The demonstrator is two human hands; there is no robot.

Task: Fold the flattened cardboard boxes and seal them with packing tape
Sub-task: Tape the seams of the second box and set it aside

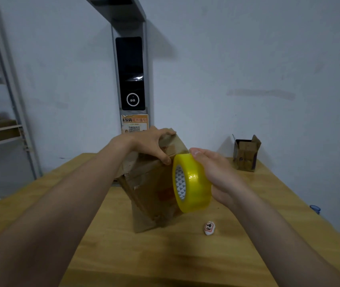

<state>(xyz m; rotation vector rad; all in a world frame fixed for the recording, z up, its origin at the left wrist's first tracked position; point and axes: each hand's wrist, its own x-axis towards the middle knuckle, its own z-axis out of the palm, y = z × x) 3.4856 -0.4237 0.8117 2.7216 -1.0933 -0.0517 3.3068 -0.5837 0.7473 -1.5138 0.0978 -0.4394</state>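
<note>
At the cardboard box (148, 195), tilted on its lower edge on the worktop (123, 255) | left hand (148, 142): grip clamped on box's top edge | right hand (218, 172), right of box: grip wrapped round yellow tape roll (194, 183), just beside box | advice: pin flaps flush, draw tape taut along seam.

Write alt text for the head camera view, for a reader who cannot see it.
A person's left hand grips the top of a tilted cardboard box on a wooden table, while the right hand holds a roll of yellow packing tape close beside it. A smaller open box stands at the table's far right corner.
</note>
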